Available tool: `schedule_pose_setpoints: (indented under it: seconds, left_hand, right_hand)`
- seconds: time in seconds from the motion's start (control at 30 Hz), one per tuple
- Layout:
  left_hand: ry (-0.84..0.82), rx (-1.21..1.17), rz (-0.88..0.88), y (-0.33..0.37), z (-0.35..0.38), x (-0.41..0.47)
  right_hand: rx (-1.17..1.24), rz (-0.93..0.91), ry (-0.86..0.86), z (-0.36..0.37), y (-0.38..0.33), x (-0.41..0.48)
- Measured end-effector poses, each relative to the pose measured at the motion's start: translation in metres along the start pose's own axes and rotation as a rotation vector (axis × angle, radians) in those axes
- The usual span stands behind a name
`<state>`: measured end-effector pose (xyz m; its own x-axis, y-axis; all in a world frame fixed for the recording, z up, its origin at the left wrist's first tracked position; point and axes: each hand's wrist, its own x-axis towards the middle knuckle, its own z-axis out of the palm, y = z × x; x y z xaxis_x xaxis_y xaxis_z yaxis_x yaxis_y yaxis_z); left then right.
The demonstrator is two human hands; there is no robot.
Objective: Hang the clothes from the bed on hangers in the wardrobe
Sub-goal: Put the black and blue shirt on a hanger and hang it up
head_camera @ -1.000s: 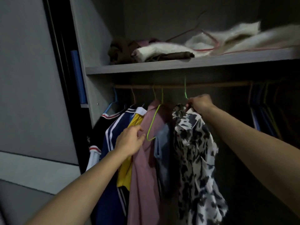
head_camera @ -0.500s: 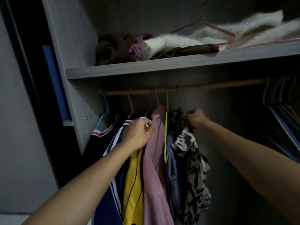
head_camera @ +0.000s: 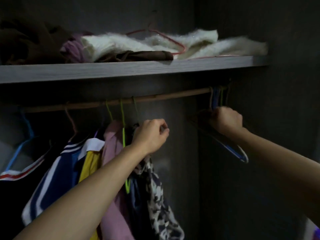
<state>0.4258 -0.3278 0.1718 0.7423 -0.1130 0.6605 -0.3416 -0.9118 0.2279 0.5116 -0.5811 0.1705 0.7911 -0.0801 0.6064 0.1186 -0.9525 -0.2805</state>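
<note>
Right grip (head_camera: 226, 121): fingers curled round the necks of the empty hangers (head_camera: 237, 152), bunched at the far right end of the rail (head_camera: 164, 97) and just beneath it. Hanger bars sloping down toward the viewer — removal judged to call for a lift up and off the rail.

Left grip (head_camera: 149, 135): curled at the top of the patterned blouse (head_camera: 159, 196), hung beside the pink shirt (head_camera: 112, 153) and well apart to the left; hold on fabric not discernible.

No readable brand, label or writing.

No readable text, labels or numbers anywhere
</note>
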Motion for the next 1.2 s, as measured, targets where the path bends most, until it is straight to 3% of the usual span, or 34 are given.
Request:
schedule_pose_setpoints:
  seconds: [0.13, 0.27, 0.77, 1.0, 1.1, 1.2]
  left_hand:
    - [-0.140, 0.073, -0.005, 0.016, 0.036, 0.025]
    - [-0.224, 0.113, -0.029, 0.018, 0.062, 0.048]
    - [-0.248, 0.062, -0.166, -0.022, 0.048, 0.055]
    - [-0.299, 0.024, -0.070, -0.038, 0.027, 0.024]
    - [-0.327, -0.009, -0.028, -0.034, 0.028, 0.015]
    - [-0.381, -0.068, 0.035, -0.012, 0.039, 0.006]
  right_hand:
    - [-0.168, -0.051, -0.069, 0.005, 0.033, 0.007]
    - [-0.170, -0.110, -0.078, 0.019, 0.046, 0.021]
    - [0.261, 0.010, 0.047, -0.013, 0.008, 0.025]
    - [0.292, -0.026, -0.003, -0.013, -0.014, -0.037]
    - [0.197, -0.071, -0.008, -0.016, -0.005, -0.077]
    - [0.117, 0.001, -0.002, -0.036, 0.018, -0.118]
